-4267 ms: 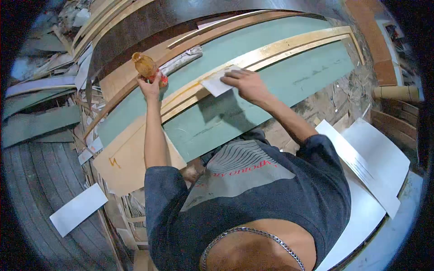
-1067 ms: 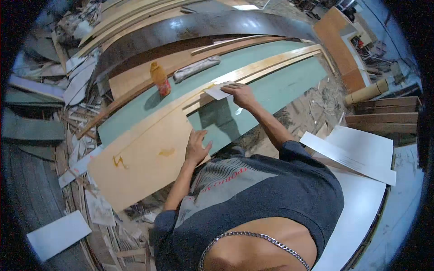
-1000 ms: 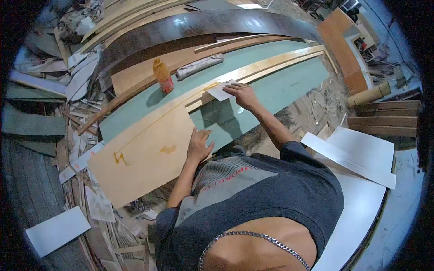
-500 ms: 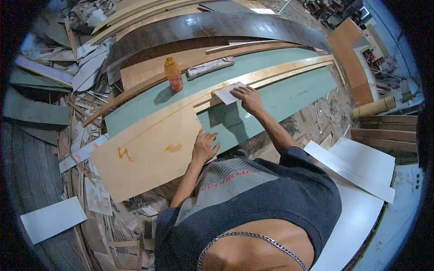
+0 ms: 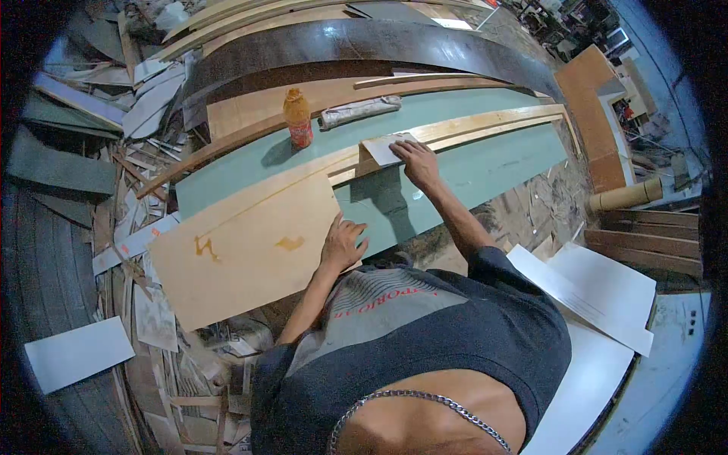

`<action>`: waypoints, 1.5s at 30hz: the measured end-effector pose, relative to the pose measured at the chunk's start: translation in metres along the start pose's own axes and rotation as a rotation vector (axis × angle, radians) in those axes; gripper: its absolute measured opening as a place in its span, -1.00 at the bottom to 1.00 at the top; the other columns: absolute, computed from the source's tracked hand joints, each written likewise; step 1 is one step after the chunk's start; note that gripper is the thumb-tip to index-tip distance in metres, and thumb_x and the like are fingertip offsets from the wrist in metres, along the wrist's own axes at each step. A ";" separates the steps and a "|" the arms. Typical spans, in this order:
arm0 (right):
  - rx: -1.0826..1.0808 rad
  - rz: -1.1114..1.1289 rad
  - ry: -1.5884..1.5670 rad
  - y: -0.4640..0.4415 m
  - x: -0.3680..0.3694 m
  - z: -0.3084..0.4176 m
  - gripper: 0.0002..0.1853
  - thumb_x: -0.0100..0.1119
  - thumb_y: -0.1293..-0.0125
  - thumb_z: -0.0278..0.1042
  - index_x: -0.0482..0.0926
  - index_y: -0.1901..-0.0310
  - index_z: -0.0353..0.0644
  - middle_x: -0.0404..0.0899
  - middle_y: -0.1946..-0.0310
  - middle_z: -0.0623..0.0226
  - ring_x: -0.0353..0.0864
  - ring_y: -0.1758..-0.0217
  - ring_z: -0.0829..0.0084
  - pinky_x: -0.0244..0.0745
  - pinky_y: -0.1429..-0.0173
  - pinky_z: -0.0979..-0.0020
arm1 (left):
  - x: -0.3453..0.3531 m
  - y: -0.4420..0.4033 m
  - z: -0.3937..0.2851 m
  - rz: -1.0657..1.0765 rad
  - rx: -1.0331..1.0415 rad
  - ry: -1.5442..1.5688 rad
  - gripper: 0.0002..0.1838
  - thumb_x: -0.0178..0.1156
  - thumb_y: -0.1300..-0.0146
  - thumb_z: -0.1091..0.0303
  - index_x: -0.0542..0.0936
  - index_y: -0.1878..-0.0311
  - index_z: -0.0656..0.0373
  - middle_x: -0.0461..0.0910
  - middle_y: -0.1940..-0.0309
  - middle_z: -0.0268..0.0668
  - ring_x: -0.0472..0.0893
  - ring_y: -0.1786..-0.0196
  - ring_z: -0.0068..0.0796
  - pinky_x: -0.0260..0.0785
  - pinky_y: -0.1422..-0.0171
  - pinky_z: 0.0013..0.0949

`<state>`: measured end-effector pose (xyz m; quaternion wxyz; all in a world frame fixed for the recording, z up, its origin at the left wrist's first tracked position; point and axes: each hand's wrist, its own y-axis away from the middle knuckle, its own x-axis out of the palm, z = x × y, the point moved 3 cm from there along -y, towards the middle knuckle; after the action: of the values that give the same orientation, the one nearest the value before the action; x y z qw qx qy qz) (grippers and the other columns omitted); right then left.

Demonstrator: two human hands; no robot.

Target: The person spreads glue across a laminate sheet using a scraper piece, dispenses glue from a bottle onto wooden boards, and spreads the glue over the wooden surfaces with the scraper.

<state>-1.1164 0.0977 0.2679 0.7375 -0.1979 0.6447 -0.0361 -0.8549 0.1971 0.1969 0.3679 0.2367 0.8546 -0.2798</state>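
My right hand [image 5: 417,162] grips a small white card-like piece [image 5: 384,149], its fingers on top. That piece stands tilted on a long pale wooden strip [image 5: 470,125], which has yellowish smears like glue along it. A tan plywood panel [image 5: 250,258] lies at the left, with two amber glue-like patches on its face. My left hand [image 5: 343,243] rests at the panel's right edge, fingers apart and holding nothing. Under the strip and panel is a pale green board [image 5: 485,167].
An amber bottle with a red label [image 5: 297,120] stands on the green board beside a wrapped roll [image 5: 360,112]. Behind lies a curved dark panel [image 5: 364,45]. Wood scraps [image 5: 152,250] cover the floor at left; white boards [image 5: 591,288] lie at right.
The white piece in my right hand has tilted, and more of its brown side shows. My left hand stays at the panel's edge. The whole view has shifted slightly.
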 end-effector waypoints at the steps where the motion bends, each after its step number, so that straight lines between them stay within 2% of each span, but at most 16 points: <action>1: -0.015 0.004 0.044 0.000 0.002 0.004 -0.51 0.00 -0.15 -0.58 0.59 -0.13 0.00 0.61 -0.15 0.33 0.53 -0.27 0.30 0.39 -0.32 0.20 | -0.001 -0.001 -0.001 0.011 0.006 -0.002 -0.63 0.27 -0.19 0.17 0.63 -0.01 0.14 0.66 0.17 -0.20 0.59 -0.06 -0.26 -0.01 -0.59 -0.02; 9: 0.042 0.020 0.005 0.016 -0.004 0.015 -0.45 0.04 -0.08 -0.62 0.59 -0.15 0.01 0.62 -0.14 0.35 0.55 -0.24 0.26 0.42 -0.31 0.19 | 0.001 0.001 -0.001 0.019 -0.021 0.031 -0.63 0.25 -0.19 0.17 0.63 -0.02 0.14 0.65 0.18 -0.16 0.58 -0.06 -0.24 0.00 -0.59 -0.03; 13: 0.054 -0.023 0.000 0.020 -0.007 0.033 -0.44 0.05 -0.08 -0.61 0.57 -0.17 0.01 0.61 -0.14 0.35 0.54 -0.24 0.26 0.42 -0.30 0.19 | 0.001 0.000 0.002 -0.039 -0.003 0.019 -0.65 0.32 -0.14 0.21 0.64 0.01 0.09 0.64 0.30 -0.29 0.60 0.03 -0.34 -0.02 -0.61 -0.03; 15: 0.050 -0.110 0.034 0.021 -0.006 0.045 -0.59 0.08 -0.21 -0.45 0.55 -0.13 0.00 0.61 -0.11 0.34 0.57 -0.19 0.27 0.42 -0.27 0.18 | 0.000 -0.001 0.001 -0.030 -0.012 0.041 -0.65 0.32 -0.13 0.21 0.64 0.02 0.10 0.63 0.31 -0.29 0.60 0.03 -0.33 -0.02 -0.61 -0.03; 17: 0.042 -0.091 0.012 0.023 -0.002 0.056 -0.58 0.08 -0.21 -0.45 0.55 -0.14 -0.01 0.61 -0.12 0.34 0.56 -0.20 0.26 0.41 -0.28 0.17 | 0.001 -0.001 -0.001 -0.007 -0.003 0.053 -0.66 0.27 -0.17 0.21 0.63 0.02 0.14 0.64 0.24 -0.15 0.59 -0.01 -0.23 0.04 -0.57 -0.03; 21: -0.022 -0.020 -0.069 0.010 -0.005 0.104 -0.47 0.06 -0.13 -0.56 0.54 -0.19 -0.01 0.58 -0.17 0.33 0.53 -0.25 0.26 0.38 -0.32 0.19 | 0.005 0.004 0.006 -0.024 0.027 -0.027 -0.64 0.25 -0.18 0.17 0.63 0.02 0.16 0.64 0.22 -0.13 0.59 -0.03 -0.21 0.07 -0.54 0.00; 23: -0.092 0.035 -0.070 0.004 0.010 0.127 -0.45 0.06 -0.14 -0.52 0.50 -0.23 -0.02 0.54 -0.21 0.30 0.49 -0.30 0.25 0.33 -0.36 0.16 | 0.016 0.008 0.014 0.322 -0.071 -0.184 -0.57 0.20 -0.22 0.08 0.62 -0.01 0.20 0.66 0.15 -0.10 0.58 -0.07 -0.18 0.09 -0.51 0.02; 24: -0.123 0.046 -0.099 0.000 0.021 0.139 -0.46 0.08 -0.17 -0.45 0.47 -0.25 0.00 0.52 -0.24 0.29 0.47 -0.32 0.24 0.33 -0.37 0.13 | 0.019 0.011 0.011 0.327 -0.067 -0.186 -0.57 0.20 -0.22 0.08 0.62 -0.01 0.20 0.66 0.15 -0.10 0.58 -0.07 -0.18 0.09 -0.51 0.02; 26: -0.265 -0.062 0.025 -0.003 0.031 0.169 -0.61 0.01 -0.28 -0.25 0.51 -0.15 0.00 0.57 -0.12 0.36 0.53 -0.20 0.31 0.39 -0.26 0.18 | 0.021 0.018 0.009 0.077 -0.189 0.081 -0.52 0.13 -0.25 0.01 0.60 -0.06 0.18 0.66 0.09 -0.09 0.55 -0.16 -0.14 0.09 -0.51 0.01; 27: -0.262 -0.064 0.026 -0.002 0.033 0.185 -0.61 0.01 -0.28 -0.25 0.51 -0.15 0.00 0.57 -0.12 0.36 0.53 -0.20 0.31 0.39 -0.26 0.18 | 0.033 0.020 0.022 -0.005 -0.004 -0.046 -0.51 0.08 -0.30 -0.02 0.58 -0.14 0.09 0.67 0.05 -0.10 0.50 -0.25 -0.10 0.09 -0.52 -0.04; 32: -0.424 0.279 -0.191 -0.006 0.038 0.248 -0.68 0.02 -0.28 -0.23 0.53 -0.05 -0.02 0.59 0.07 0.37 0.57 -0.07 0.32 0.52 -0.07 0.22 | 0.026 0.017 0.023 0.118 -0.059 0.010 -0.52 0.07 -0.30 -0.02 0.58 -0.14 0.07 0.67 0.04 -0.09 0.50 -0.25 -0.09 0.10 -0.52 -0.04; 34: -0.458 0.329 -0.224 -0.023 0.006 0.257 -0.64 0.08 -0.24 -0.27 0.54 -0.08 0.00 0.60 0.05 0.36 0.59 -0.08 0.27 0.56 -0.03 0.24 | 0.024 0.015 0.024 0.113 -0.049 0.015 -0.52 0.07 -0.31 -0.02 0.58 -0.14 0.06 0.67 0.04 -0.09 0.50 -0.25 -0.09 0.10 -0.52 -0.05; 37: -0.171 -0.008 -0.579 -0.040 -0.011 0.234 -0.49 0.20 -0.09 -0.46 0.58 -0.15 0.08 0.64 -0.03 0.25 0.64 -0.05 0.14 0.56 -0.09 0.20 | 0.021 0.009 0.020 0.159 -0.022 0.017 -0.53 0.07 -0.31 -0.03 0.58 -0.15 0.04 0.67 0.04 -0.09 0.50 -0.26 -0.09 0.10 -0.53 -0.05; 40: 0.192 0.069 -0.801 -0.043 -0.039 0.166 -0.51 0.09 -0.15 -0.59 0.59 -0.14 -0.01 0.67 0.06 0.11 0.66 0.02 0.05 0.57 -0.05 0.18 | 0.021 0.006 0.016 0.272 -0.017 -0.018 -0.53 0.06 -0.31 -0.03 0.58 -0.15 0.03 0.67 0.04 -0.09 0.50 -0.26 -0.09 0.11 -0.53 -0.05; 42: 0.349 -0.047 -0.559 -0.029 -0.018 0.091 -0.58 0.16 -0.10 -0.49 0.60 -0.06 -0.10 0.66 0.19 -0.03 0.66 0.09 -0.05 0.55 0.00 0.12 | 0.020 0.010 0.013 0.153 -0.125 0.051 -0.63 0.18 -0.22 0.08 0.64 0.03 0.11 0.67 0.18 -0.07 0.63 -0.01 -0.13 0.13 -0.53 -0.04; 45: 0.423 -0.124 -0.451 -0.010 -0.046 0.025 -0.67 0.17 -0.15 -0.42 0.57 0.00 -0.08 0.64 0.30 -0.02 0.63 0.20 -0.12 0.51 0.10 -0.02 | 0.007 0.000 0.004 0.038 0.040 -0.021 -0.69 0.26 -0.18 0.14 0.66 0.10 0.12 0.68 0.28 -0.19 0.65 0.07 -0.20 0.14 -0.51 0.01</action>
<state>-1.0981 0.1086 0.3164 0.8830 -0.0821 0.4300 -0.1696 -0.8573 0.1963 0.1894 0.3774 0.2574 0.8403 -0.2919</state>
